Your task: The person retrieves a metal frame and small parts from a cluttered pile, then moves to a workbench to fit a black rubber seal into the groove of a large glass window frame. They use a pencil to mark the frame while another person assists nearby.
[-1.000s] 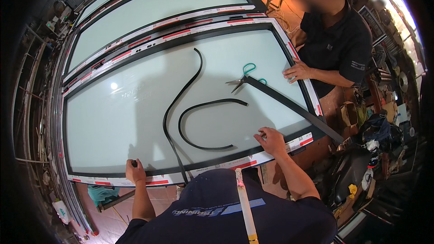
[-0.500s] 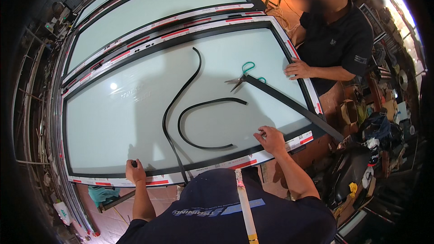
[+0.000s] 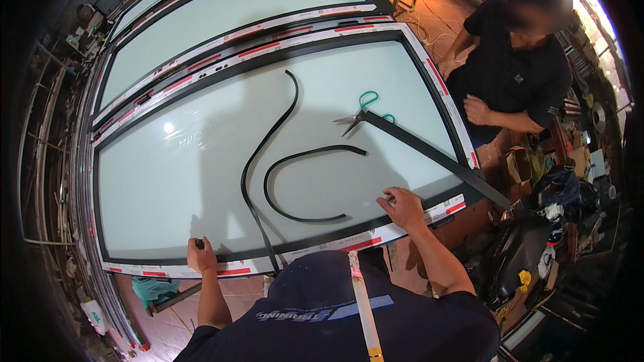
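My left hand (image 3: pixel 201 257) is closed around a small black piece (image 3: pixel 199 244) at the near edge of a black-framed glass panel (image 3: pixel 168 194). Farther right along that edge, my right hand (image 3: pixel 403 208) has its fingers curled together over the frame; what they hold, if anything, is hidden. Between my hands, a long black rubber strip (image 3: pixel 249 161) winds across the glass and over the near frame. A shorter black rubber strip (image 3: pixel 267 177) lies curved beside it. Green-handled scissors (image 3: pixel 351 121) lie open on the glass, touching the end of a straight black bar (image 3: pixel 429 152).
More framed glass panels (image 3: pixel 248 10) lie beyond this one. A person in black (image 3: pixel 513 74) stands at the right side of the panel. Clutter and a dark motorbike seat (image 3: pixel 513 255) fill the lower right; long metal profiles (image 3: pixel 84 241) run along the left.
The person on the right has taken a hand off the panel's frame, drawn it to the body, and moved back to the right. My hands and the strips have stayed put.
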The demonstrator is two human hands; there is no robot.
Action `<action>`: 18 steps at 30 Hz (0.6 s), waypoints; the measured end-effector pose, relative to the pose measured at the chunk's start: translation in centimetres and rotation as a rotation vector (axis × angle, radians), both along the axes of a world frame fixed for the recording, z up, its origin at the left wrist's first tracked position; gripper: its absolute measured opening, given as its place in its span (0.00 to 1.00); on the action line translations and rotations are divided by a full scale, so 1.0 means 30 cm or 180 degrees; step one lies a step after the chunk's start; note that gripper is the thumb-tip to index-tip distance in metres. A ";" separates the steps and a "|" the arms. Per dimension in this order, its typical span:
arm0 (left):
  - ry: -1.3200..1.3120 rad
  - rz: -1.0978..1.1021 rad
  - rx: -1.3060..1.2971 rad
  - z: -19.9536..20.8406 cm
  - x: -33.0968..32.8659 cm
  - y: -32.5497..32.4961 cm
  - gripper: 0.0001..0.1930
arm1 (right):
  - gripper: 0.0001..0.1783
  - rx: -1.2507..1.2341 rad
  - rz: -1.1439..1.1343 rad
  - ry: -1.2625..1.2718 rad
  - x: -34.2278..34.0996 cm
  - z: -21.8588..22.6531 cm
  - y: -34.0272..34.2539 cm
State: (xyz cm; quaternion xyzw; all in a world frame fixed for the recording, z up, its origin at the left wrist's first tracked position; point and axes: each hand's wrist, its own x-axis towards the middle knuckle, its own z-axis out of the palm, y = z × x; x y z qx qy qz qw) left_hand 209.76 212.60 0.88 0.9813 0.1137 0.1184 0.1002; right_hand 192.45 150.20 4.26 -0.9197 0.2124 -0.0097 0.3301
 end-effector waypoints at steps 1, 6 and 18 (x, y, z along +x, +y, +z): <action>-0.0011 0.0001 0.0015 0.002 0.000 -0.003 0.15 | 0.25 -0.0001 0.0000 -0.0020 0.000 -0.001 0.000; -0.0131 -0.0042 0.0062 0.010 -0.003 -0.015 0.13 | 0.25 0.0007 -0.0006 -0.0022 -0.003 -0.005 -0.002; -0.0090 -0.0023 0.0124 -0.007 0.001 0.001 0.14 | 0.26 -0.0033 -0.0030 0.0060 0.004 -0.024 -0.008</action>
